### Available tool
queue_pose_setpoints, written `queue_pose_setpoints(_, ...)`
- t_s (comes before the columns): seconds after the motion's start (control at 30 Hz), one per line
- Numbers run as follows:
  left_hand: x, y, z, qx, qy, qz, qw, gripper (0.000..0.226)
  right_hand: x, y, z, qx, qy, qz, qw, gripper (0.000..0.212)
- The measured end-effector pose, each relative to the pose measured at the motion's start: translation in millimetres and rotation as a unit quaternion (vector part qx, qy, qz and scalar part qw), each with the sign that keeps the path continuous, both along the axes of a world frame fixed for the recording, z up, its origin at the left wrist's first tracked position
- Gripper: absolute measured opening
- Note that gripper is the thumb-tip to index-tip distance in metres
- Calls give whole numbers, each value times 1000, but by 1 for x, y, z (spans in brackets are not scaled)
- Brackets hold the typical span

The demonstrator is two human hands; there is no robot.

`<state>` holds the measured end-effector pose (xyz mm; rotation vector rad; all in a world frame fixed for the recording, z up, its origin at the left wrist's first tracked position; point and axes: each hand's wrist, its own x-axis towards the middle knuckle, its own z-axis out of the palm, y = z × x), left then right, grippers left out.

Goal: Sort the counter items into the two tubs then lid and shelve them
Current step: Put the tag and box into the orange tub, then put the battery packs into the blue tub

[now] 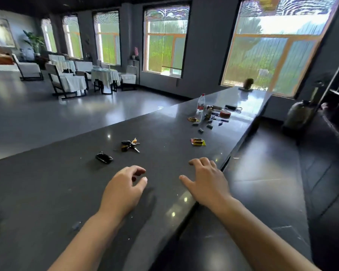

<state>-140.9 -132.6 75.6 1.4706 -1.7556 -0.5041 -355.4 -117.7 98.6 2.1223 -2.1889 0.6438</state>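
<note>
Dark glossy stone bench [67, 192], left hand [123, 190] and right hand [207, 180] near, each grip loosely curled, holding nothing, black key fob [104, 157] and key bunch [130, 145] beyond, 2 yellow carded packs [198, 142] right, clear plastic bottle [200, 103] far.

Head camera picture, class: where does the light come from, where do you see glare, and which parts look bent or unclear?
Head view: daylight enters through the windows behind the counter; the glossy top shows pale reflections near the water bottle and bright specks by the right hand; the wide lens tilts the window frames; the blinds show wavy patterns; the far small items are too small to identify.
</note>
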Motion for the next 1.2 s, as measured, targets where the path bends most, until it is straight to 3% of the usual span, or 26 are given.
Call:
queue_pose_setpoints(0.33, -137, -69, -29, 62, 6, 12, 998, 15, -144, -72, -26, 81, 11, -16, 997, 54)
queue_pose_setpoints(0.7, -237, -263, -55, 73, -3, -19, 997, 22, -225, -240, -50, 91, 19, -28, 995, 54)
queue_pose_setpoints(0.97, -309, -365, -85, 105, -79, -42, 990, 44, -274, -364, -58, 102, 9, -23, 994, 52)
queue_pose_setpoints(1.2, -366, -435, -134, 99, -77, 72, 989, 63, -311, -499, -86, 119, 8, 66, 991, 51)
